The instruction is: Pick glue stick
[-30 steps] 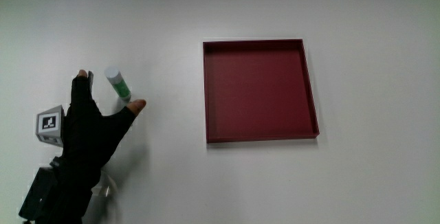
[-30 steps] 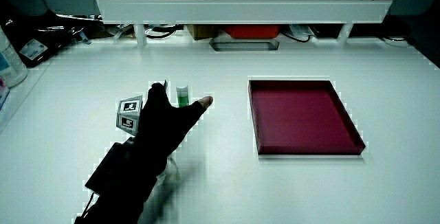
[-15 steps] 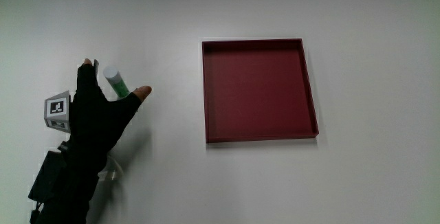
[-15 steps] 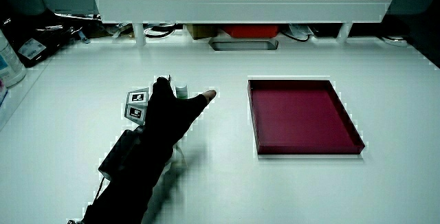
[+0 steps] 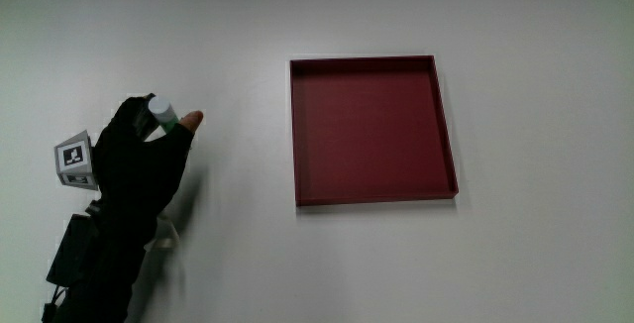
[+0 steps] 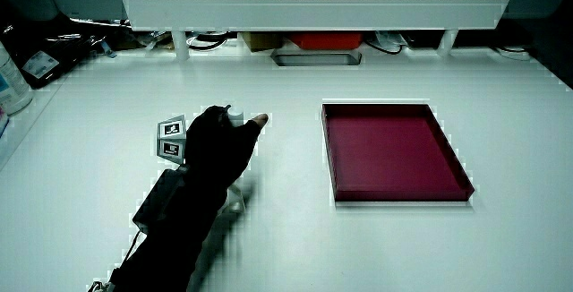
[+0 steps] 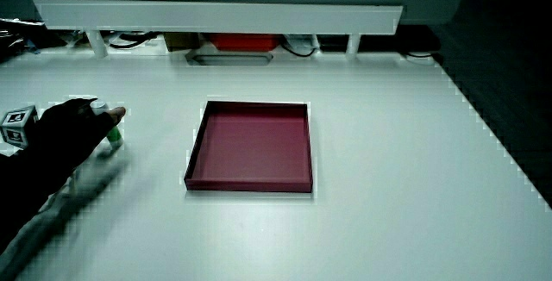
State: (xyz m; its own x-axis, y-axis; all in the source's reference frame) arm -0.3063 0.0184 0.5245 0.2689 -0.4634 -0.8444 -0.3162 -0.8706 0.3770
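Note:
The glue stick [image 5: 158, 111] is a green tube with a white cap, standing on the white table beside the red tray [image 5: 295, 135]. The gloved hand [image 5: 147, 147] is over it, fingers curled around the tube and thumb pressed against it. Only the white cap pokes out above the glove in the main view. A side view shows the cap [image 6: 235, 113] between the fingers of the hand [image 6: 217, 140]. In a side view the green body [image 7: 113, 140] shows under the thumb of the hand [image 7: 69, 134].
The shallow square red tray [image 6: 398, 198] [image 7: 250, 186] lies flat near the table's middle. A low white partition [image 6: 313, 10] runs along the table's edge farthest from the person, with clutter under it. The patterned cube [image 5: 72, 161] sits on the hand's back.
The hand has moved forward onto the glue stick and its spread fingers have curled shut around it. The tray has not moved.

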